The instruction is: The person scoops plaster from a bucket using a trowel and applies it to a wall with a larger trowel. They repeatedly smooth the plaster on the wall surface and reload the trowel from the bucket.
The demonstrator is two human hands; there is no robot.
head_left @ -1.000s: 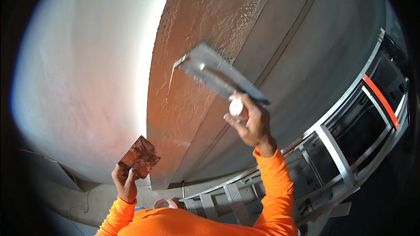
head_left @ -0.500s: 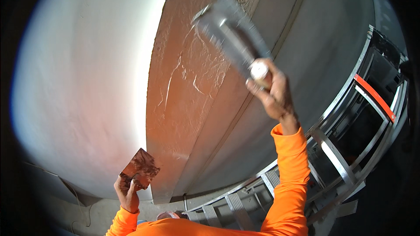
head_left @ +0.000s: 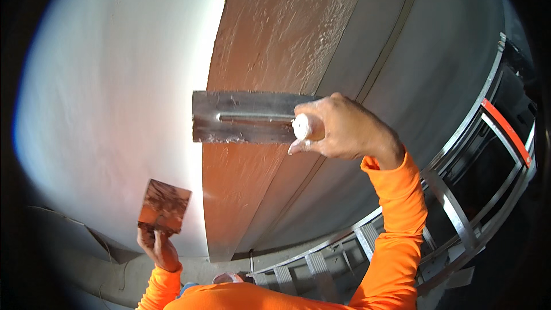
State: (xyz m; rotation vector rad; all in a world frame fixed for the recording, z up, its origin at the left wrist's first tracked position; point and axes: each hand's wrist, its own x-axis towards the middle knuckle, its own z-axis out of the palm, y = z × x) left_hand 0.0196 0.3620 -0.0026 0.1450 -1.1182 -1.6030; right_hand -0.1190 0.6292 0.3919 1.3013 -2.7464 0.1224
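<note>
My right hand (head_left: 353, 129) is wrapped round the pale handle of a plastering trowel (head_left: 244, 104). The trowel's long steel blade lies crosswise over a wet-looking, reddish-brown band of plaster (head_left: 281, 28) on the wall; its left end overlaps the white area. Lower left, my left hand (head_left: 159, 252) grips the bottom edge of a flat, roughly square blade (head_left: 166, 195) smeared with brown material, whose handle I cannot make out. The band shows ridges and streaks above the trowel and looks smoother below it.
A bright white wall surface (head_left: 115, 109) spans the left. Grey panels with a narrow seam (head_left: 381, 57) lie right of the band. A metal ladder (head_left: 453, 209) curves along the lower right, near my right arm; an orange-red strip (head_left: 508, 132) is beside it. Bare floor (head_left: 198, 275) shows below.
My right hand has come down and left, turning the trowel from slanted to level across the band. Raised ridges lower on the band look smoothed. My left hand has shifted slightly left with its blade.
</note>
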